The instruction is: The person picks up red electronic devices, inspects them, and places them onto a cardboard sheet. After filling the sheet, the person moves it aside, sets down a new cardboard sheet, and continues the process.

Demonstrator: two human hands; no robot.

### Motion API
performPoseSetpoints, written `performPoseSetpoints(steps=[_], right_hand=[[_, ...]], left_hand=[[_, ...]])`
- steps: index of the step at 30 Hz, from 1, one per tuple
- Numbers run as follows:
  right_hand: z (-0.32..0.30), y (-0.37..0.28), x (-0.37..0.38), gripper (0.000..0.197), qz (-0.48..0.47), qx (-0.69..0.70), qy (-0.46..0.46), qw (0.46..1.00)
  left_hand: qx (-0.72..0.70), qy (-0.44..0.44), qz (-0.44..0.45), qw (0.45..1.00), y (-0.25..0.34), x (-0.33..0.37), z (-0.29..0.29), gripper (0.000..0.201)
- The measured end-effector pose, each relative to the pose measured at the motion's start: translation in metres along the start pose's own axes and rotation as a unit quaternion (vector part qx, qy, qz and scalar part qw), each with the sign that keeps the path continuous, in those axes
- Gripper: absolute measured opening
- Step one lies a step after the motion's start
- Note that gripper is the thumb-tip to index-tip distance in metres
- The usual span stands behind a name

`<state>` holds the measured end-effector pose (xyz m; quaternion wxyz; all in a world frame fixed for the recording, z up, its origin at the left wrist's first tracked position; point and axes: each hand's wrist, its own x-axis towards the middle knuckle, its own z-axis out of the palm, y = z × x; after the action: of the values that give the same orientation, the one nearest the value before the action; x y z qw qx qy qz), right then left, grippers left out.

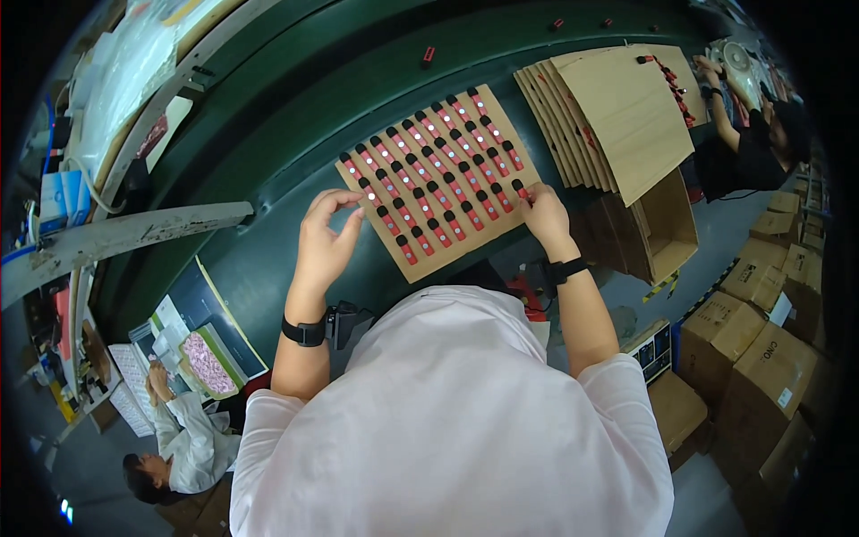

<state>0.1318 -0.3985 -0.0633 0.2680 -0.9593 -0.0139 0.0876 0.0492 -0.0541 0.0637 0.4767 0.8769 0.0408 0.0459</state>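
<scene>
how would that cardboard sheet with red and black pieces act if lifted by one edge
The cardboard sheet is probably fairly stiff, being flat board, and likely light, looking thin. Tilted, it might shed the red-and-black pieces, though whether anything secures them is unclear.

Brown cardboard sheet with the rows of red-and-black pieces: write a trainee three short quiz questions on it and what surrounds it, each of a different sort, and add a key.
1. Multiple choice. The right hand is closest to: A, the band on the left wrist; B, a red-and-black piece on the cardboard sheet; C, an open carton.
2. True or false: a stack of brown cardboard stands to the right of the sheet, as the picture shows it.
3. Fill the gap: the left hand is nearest the ____ edge of the sheet.

Key: 1, B. 2, True. 3, left.
</scene>
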Motion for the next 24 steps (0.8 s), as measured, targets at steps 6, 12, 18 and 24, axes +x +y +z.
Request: performPoseSetpoints(steps=[6,12,18,24], right_hand=[[0.018,0.018,0.015,0.022,-0.008,-0.011,-0.01,1.0],[0.02,0.021,0.023,0.025,0.002,0.025,-0.033,0.999],[0.008,0.027,0.019,0.025,-0.041,0.076,-0.04,0.995],[-0.014,0.029,0.02,0.019,-0.069,0.123,-0.057,0.988]], left_hand=[[-0.035,-0.004,-0.024,0.999,-0.027,0.037,0.015,0.017],[-0.029,-0.04,-0.081,0.995,-0.046,0.11,0.026,0.017],[0.06,-0.038,-0.078,0.994,-0.091,0.196,0.061,0.019],[0.15,-0.062,-0.138,0.977,-0.129,0.259,0.103,0.025]])
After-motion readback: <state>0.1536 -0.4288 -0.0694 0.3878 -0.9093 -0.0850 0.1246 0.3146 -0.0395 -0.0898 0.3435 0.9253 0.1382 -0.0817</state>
